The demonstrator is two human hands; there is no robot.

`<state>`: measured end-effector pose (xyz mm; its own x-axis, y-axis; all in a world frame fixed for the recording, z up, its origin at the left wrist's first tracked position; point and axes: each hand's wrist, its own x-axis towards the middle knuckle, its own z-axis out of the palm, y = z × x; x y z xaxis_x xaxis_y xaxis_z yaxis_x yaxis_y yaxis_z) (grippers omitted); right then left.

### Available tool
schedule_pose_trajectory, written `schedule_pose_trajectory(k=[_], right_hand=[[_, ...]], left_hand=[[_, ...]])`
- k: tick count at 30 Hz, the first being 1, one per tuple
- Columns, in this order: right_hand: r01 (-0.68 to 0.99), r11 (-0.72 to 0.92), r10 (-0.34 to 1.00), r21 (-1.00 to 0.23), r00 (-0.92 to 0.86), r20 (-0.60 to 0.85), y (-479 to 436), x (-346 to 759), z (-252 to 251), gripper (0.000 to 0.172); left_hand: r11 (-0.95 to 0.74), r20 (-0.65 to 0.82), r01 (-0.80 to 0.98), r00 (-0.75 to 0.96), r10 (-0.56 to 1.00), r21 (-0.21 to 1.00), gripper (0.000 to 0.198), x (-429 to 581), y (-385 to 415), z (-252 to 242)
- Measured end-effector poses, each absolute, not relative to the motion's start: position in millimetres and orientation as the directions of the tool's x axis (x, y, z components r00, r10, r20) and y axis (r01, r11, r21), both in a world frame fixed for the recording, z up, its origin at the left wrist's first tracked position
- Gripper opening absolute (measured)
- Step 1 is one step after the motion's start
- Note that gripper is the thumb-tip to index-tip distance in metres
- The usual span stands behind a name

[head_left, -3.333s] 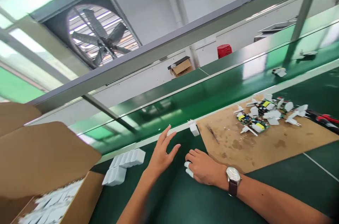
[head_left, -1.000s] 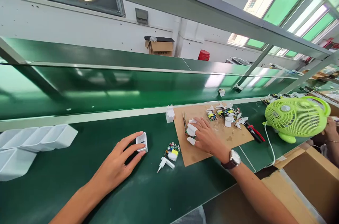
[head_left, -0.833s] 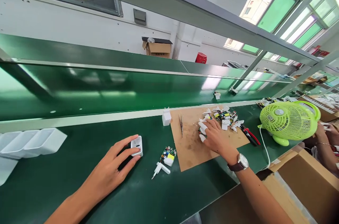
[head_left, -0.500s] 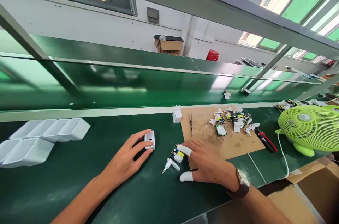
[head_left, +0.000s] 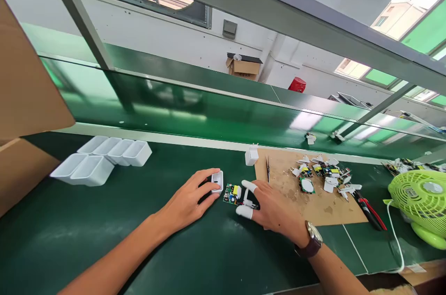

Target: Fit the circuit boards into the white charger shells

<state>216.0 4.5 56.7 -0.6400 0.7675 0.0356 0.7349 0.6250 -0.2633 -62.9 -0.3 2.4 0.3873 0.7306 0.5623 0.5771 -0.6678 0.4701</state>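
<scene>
My left hand point(head_left: 195, 191) has its fingers around a small white charger housing point(head_left: 218, 180) on the green bench; the housing's hollow side faces up. Just right of it lies a charger circuit board point(head_left: 231, 193) with yellow and white components and a white plug piece point(head_left: 248, 201) at its right end. My right hand point(head_left: 270, 204), white covers on thumb and index finger, grips that plug end between these two fingertips. A narrow gap separates board and housing.
White housings point(head_left: 92, 169) stand grouped at left near a cardboard box point(head_left: 28, 86). A white charger point(head_left: 251, 155) stands beside a brown board point(head_left: 324, 211) bearing tweezers point(head_left: 268, 168) and several circuit boards point(head_left: 325, 172). Red-handled pliers point(head_left: 371, 213) and a green fan point(head_left: 423, 197) are at right.
My right hand has closed on the circuit board's plug end and turned the board so its other end points at the housing. The camera view has swung left.
</scene>
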Motion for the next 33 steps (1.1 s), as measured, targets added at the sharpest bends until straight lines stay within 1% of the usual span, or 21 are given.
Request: schedule_pose_trajectory(k=[2, 4, 5, 8, 9, 10, 12, 15, 18, 21, 24, 26, 28, 30, 33], right_hand=[[0.703, 0.668, 0.728, -0.243, -0.685, 0.021, 5.1, 207.2, 50.1, 0.033], [0.681, 0.686, 0.710, -0.258, -0.704, 0.027, 10.6, 203.4, 44.5, 0.030], [0.670, 0.689, 0.704, -0.278, -0.709, 0.036, 14.6, 203.6, 42.3, 0.035], [0.605, 0.714, 0.665, -0.351, -0.743, 0.074, 26.6, 208.6, 36.4, 0.056], [0.583, 0.723, 0.653, -0.369, -0.752, 0.090, 29.3, 210.5, 34.2, 0.059], [0.564, 0.729, 0.643, -0.389, -0.758, 0.106, 31.0, 211.8, 31.8, 0.058], [0.530, 0.728, 0.640, -0.435, -0.753, 0.154, 31.4, 212.6, 27.4, 0.055], [0.457, 0.755, 0.625, -0.469, -0.717, 0.309, 27.9, 211.2, 24.1, 0.058], [0.409, 0.793, 0.601, -0.451, -0.647, 0.469, 25.0, 210.5, 24.9, 0.064], [0.427, 0.792, 0.610, -0.436, -0.573, 0.548, 23.7, 211.4, 25.2, 0.067], [0.443, 0.769, 0.640, -0.462, -0.517, 0.569, 22.1, 212.2, 21.9, 0.068], [0.434, 0.734, 0.679, -0.523, -0.471, 0.562, 20.9, 212.6, 18.4, 0.068], [0.421, 0.678, 0.734, -0.603, -0.415, 0.537, 20.2, 213.3, 15.0, 0.068], [0.414, 0.616, 0.786, -0.670, -0.370, 0.495, 20.0, 214.2, 12.6, 0.067], [0.409, 0.583, 0.811, -0.702, -0.345, 0.472, 19.9, 214.8, 11.5, 0.066]], left_hand=[[-0.647, 0.546, 0.585, 0.373, 0.750, 0.488, 0.019, -62.8, -1.2, -0.1], [-0.607, 0.517, 0.591, 0.342, 0.785, 0.531, 0.032, -63.0, -1.6, -2.5], [-0.582, 0.497, 0.591, 0.323, 0.805, 0.559, 0.042, -63.2, -1.6, -3.5], [-0.506, 0.422, 0.588, 0.287, 0.860, 0.631, 0.067, -63.8, -1.1, -5.7], [-0.480, 0.390, 0.589, 0.284, 0.876, 0.650, 0.072, -63.8, -0.9, -6.1], [-0.452, 0.354, 0.591, 0.282, 0.892, 0.669, 0.075, -63.6, -1.0, -6.4], [-0.392, 0.278, 0.585, 0.278, 0.919, 0.710, 0.077, -62.6, -1.5, -6.7], [-0.320, 0.204, 0.531, 0.268, 0.942, 0.784, 0.073, -60.7, -2.8, -7.1], [-0.307, 0.207, 0.452, 0.256, 0.944, 0.838, 0.070, -59.4, -2.7, -8.4], [-0.287, 0.222, 0.484, 0.188, 0.957, 0.826, 0.077, -58.8, -1.3, -9.4], [-0.268, 0.214, 0.550, 0.162, 0.963, 0.791, 0.089, -59.8, -1.0, -7.6], [-0.296, 0.214, 0.537, 0.211, 0.954, 0.790, 0.095, -61.6, -2.0, -4.5], [-0.332, 0.216, 0.484, 0.280, 0.935, 0.810, 0.098, -63.6, -3.3, -0.5], [-0.334, 0.182, 0.424, 0.360, 0.915, 0.842, 0.096, -65.2, -4.3, 4.0], [-0.288, 0.089, 0.382, 0.461, 0.883, 0.878, 0.079, -65.4, -4.6, 10.3]])
